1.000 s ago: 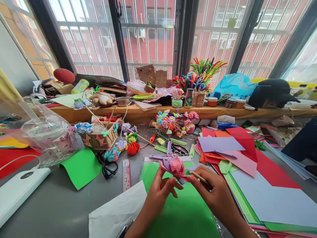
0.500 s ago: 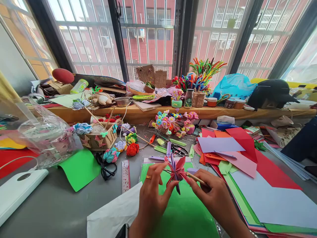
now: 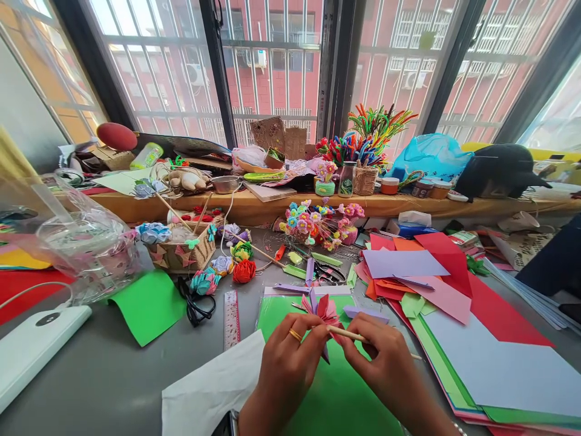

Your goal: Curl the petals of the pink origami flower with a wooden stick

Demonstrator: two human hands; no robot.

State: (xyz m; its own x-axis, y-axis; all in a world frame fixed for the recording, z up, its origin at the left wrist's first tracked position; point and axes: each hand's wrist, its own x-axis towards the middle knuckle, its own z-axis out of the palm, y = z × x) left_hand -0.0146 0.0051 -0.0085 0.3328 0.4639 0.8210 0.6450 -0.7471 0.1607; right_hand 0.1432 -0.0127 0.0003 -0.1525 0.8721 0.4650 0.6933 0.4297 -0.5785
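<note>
In the middle of the head view, my left hand (image 3: 288,357) pinches a folded pink and purple paper flower (image 3: 325,307) between thumb and fingers. A thin wooden stick (image 3: 351,334) lies in the closed fingers of my right hand (image 3: 384,351). One end of the stick meets the flower's near side by my left fingertips; the other sticks out past my right hand. My fingers hide part of the flower's base. Both hands are above a glossy green sheet (image 3: 345,393). A folded purple paper piece (image 3: 367,313) lies behind my right hand.
Coloured paper (image 3: 494,369) is piled at the right. Scissors (image 3: 330,275) and green paper strips lie beyond the flower. A ruler (image 3: 231,318), white paper (image 3: 209,387), black cable (image 3: 197,306) and white power bank (image 3: 40,351) are at the left. Paper roses (image 3: 244,271) sit farther back.
My left hand has shifted right, its fingers closing in at the flower's base. The stick now lies across the near side of the flower, and the flower has tipped slightly.
</note>
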